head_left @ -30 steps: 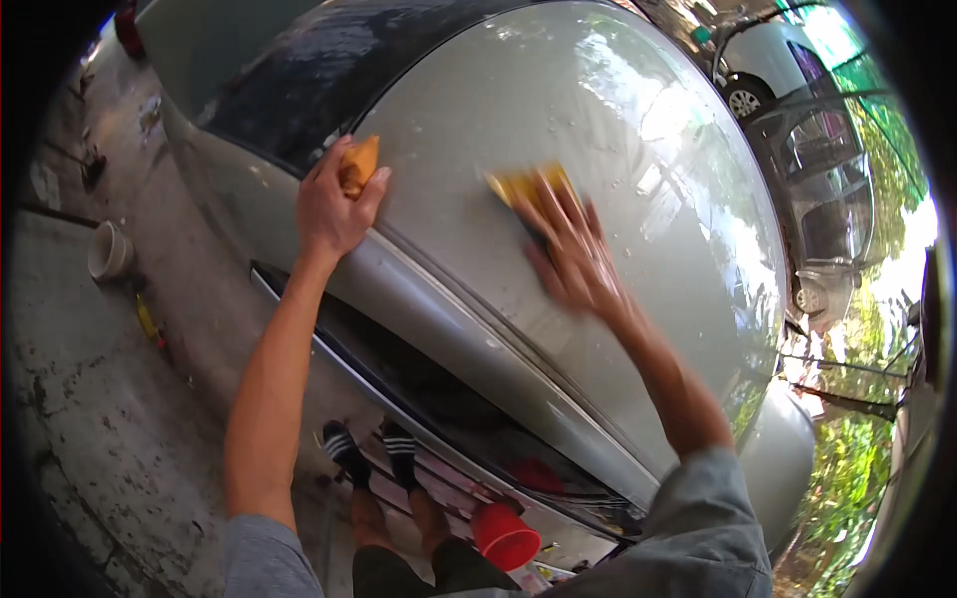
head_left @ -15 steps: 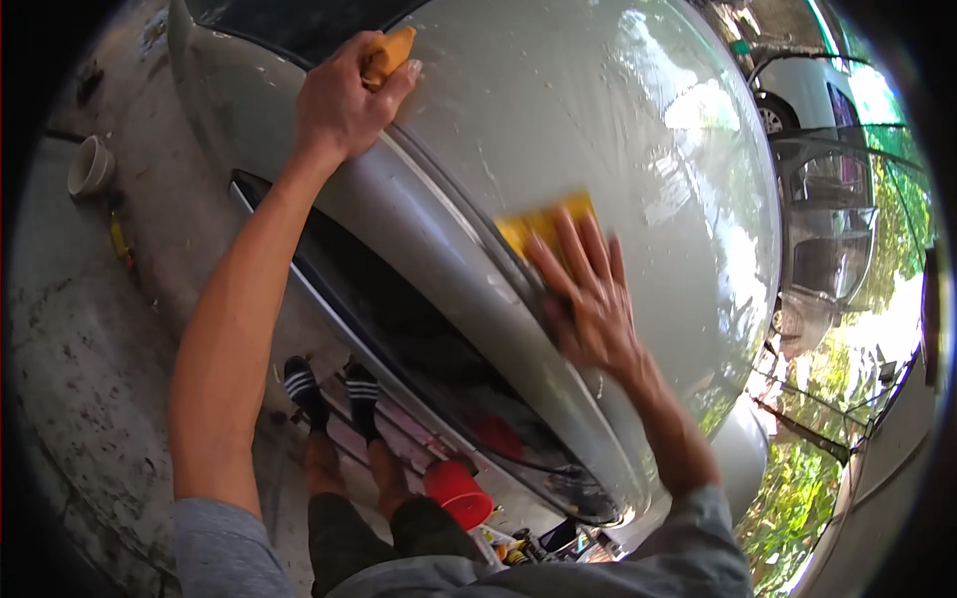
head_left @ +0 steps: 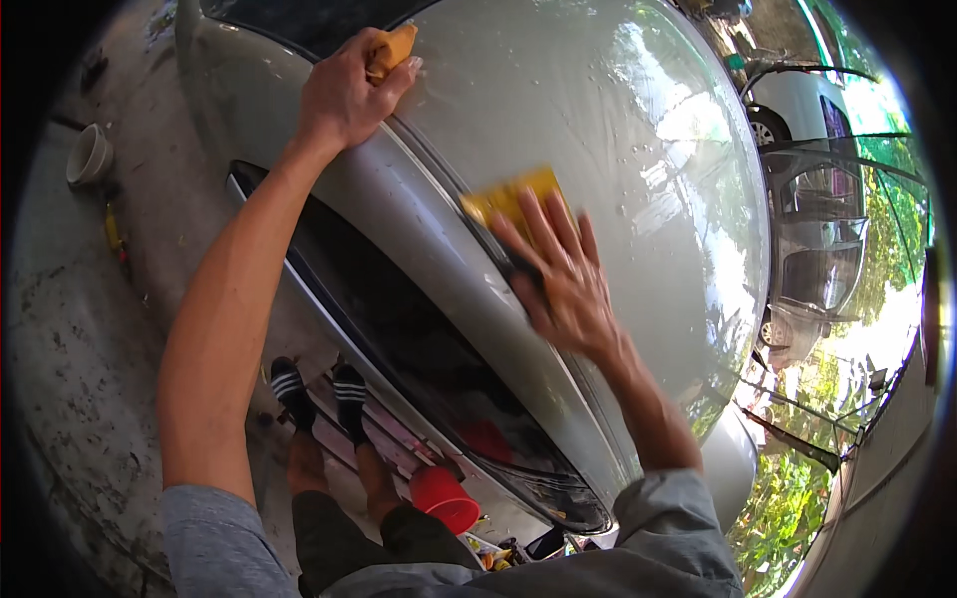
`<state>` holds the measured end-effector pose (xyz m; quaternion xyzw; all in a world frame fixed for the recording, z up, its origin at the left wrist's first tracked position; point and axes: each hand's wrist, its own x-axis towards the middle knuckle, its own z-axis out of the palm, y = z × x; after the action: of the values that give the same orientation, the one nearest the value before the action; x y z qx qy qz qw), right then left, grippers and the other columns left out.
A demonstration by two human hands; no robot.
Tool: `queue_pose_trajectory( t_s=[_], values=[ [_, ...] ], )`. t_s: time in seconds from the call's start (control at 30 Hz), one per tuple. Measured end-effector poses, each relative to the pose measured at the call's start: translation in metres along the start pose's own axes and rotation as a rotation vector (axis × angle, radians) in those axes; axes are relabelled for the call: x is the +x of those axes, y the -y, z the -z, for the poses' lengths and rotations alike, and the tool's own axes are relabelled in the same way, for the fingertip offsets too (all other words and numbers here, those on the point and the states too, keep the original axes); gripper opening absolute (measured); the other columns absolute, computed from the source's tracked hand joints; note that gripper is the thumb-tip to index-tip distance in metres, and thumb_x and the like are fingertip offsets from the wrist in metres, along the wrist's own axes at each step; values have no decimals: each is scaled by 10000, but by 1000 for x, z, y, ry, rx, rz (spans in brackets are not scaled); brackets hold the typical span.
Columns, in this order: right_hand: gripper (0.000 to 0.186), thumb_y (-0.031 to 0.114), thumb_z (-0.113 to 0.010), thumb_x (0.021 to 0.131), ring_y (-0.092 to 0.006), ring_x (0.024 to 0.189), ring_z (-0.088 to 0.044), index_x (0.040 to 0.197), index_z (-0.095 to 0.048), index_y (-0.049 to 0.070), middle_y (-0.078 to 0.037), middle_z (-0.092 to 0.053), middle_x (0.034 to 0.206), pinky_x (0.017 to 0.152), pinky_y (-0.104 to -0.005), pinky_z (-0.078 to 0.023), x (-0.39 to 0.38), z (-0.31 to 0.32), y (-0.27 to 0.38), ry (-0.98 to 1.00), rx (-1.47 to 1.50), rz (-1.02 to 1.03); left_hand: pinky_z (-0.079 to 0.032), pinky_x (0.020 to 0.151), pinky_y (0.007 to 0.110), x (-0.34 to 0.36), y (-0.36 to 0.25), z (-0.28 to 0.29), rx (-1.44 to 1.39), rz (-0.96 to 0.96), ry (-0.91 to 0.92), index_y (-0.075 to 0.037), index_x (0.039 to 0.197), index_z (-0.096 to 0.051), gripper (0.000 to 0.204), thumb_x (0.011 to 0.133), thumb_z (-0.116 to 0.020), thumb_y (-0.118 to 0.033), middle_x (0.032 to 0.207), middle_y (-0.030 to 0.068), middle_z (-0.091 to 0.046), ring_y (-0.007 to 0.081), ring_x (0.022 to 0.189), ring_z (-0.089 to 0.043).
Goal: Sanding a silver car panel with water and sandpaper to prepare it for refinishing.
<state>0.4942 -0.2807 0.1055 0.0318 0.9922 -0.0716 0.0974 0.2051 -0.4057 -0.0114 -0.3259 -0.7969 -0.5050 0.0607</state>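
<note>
L hand [head_left: 344, 95] is up at the edge of the silver car roof [head_left: 568, 110], right by the dark glass [head_left: 299, 20], fingers curled and pinching a bunched orange cloth [head_left: 394, 52] that pokes out past the thumb and index side. R hand [head_left: 573, 289] is lower down and further right, palm-down with fingers stretched out and a bit spread, lying over a yellow pad [head_left: 513, 194] on the roof. Pad's flat-ish, sits mostly under and ahead of the fingertips, and its left corner is right next to the long trim strip [head_left: 429, 154] along the roof edge. Tbh it's kinda blurry there, so can't tell if the pad is a thin sponge or a folded cloth. Hands are well apart btw, L one nearer the top of the view. Roof has small beads dotted over it + bright reflections on the R side. Below the trim you get the dark side window [head_left: 389, 299] w/ a red patch showing in the glass. Down by the person's feet, in black footwear [head_left: 291, 387] w/ white stripes, there's a red bucket [head_left: 446, 500] near the car. Over on the L, a whitish tub [head_left: 90, 156] is on the concrete floor [head_left: 80, 369], w/ a small yellow item [head_left: 113, 231] just beside it. Far R has a couple of parked cars [head_left: 817, 209], plus green leaves [head_left: 797, 498] lower down. Sleeves are grey, shorts dark, fwiw.
</note>
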Motion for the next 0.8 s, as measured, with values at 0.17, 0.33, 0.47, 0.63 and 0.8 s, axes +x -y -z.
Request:
queue_pose_trajectory(
  t_s=[0.17, 0.33, 0.47, 0.63, 0.8],
  values=[
    [624, 224, -506, 918, -415, 1459, -218, 1521, -349, 269, -123, -262, 1596, 1172, -591, -129, -57, -6, -5, -30, 101, -60, -529, 757, 424, 6, -21, 8, 63, -87, -16, -68, 1058, -599, 385, 873, -645, -403, 955, 147, -677, 375, 876, -658],
    [617, 195, -525, 891, -423, 1452, -241, 1492, -406, 270, -132, -261, 1596, 1176, -582, -132, 73, -7, -1, -124, 76, 69, -524, 794, 424, -5, -2, 6, -18, -74, -5, -50, 1110, -591, 358, 878, -646, -318, 1012, 188, -666, 397, 918, -650],
    [569, 246, -528, 940, -384, 1455, -249, 1493, -399, 265, -136, -279, 1586, 1159, -594, -183, -5, -9, 14, -39, 21, -128, -522, 797, 432, 3, -12, 19, -41, -103, 19, -36, 1113, -583, 362, 872, -643, -300, 1017, 191, -662, 395, 925, -649],
    [527, 306, -462, 980, -373, 1466, -226, 1494, -397, 204, -157, -251, 1590, 1173, -550, -192, 149, 12, -106, -337, -112, -246, -524, 804, 444, 9, -25, 0, -73, -82, 20, -28, 1032, -568, 350, 829, -675, -293, 999, 183, -655, 394, 909, -650],
    [494, 351, -438, 994, -426, 1435, -262, 1465, -423, 200, -180, -310, 1560, 1151, -557, -230, 41, -22, 5, -261, -11, -263, -481, 934, 459, 0, -5, 22, 77, -121, 23, -36, 1107, -581, 412, 817, -689, -309, 1142, 190, -634, 385, 1073, -611]
  ],
)
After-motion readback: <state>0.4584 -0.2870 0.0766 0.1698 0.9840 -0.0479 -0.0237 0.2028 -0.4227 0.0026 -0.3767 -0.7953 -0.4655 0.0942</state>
